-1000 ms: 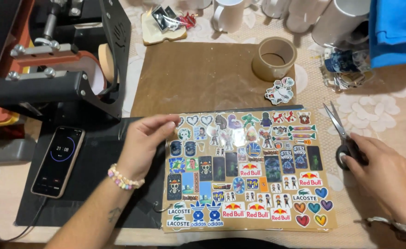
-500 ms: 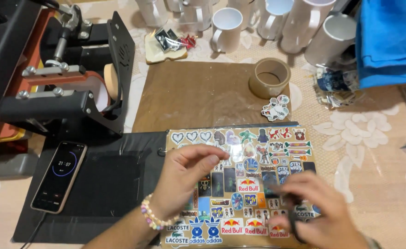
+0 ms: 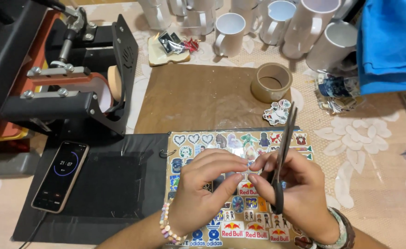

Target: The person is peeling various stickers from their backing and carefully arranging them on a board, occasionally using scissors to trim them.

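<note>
Your right hand (image 3: 300, 193) now holds the scissors (image 3: 281, 161), which a second ago lay on the table at the right edge of the sticker sheet (image 3: 240, 184), where this hand was only reaching for them. The blades are closed and point up and away from you, while the dark handles sit inside the curled fingers. Your left hand (image 3: 207, 189), which was flat on the upper left part of the sheet before, has moved to the middle, and both hands meet there above the sheet. The fingertips of the two hands come together and seem to pinch something small between them, but I cannot tell what it is, because the fingers hide it. The sheet itself lies where it was, partly on the black mat (image 3: 101, 184) and just below the brown paper (image 3: 203, 97). The phone (image 3: 60, 175) on the mat, the roll of tape (image 3: 271, 82) and the white mugs (image 3: 230, 32) have not moved.
</note>
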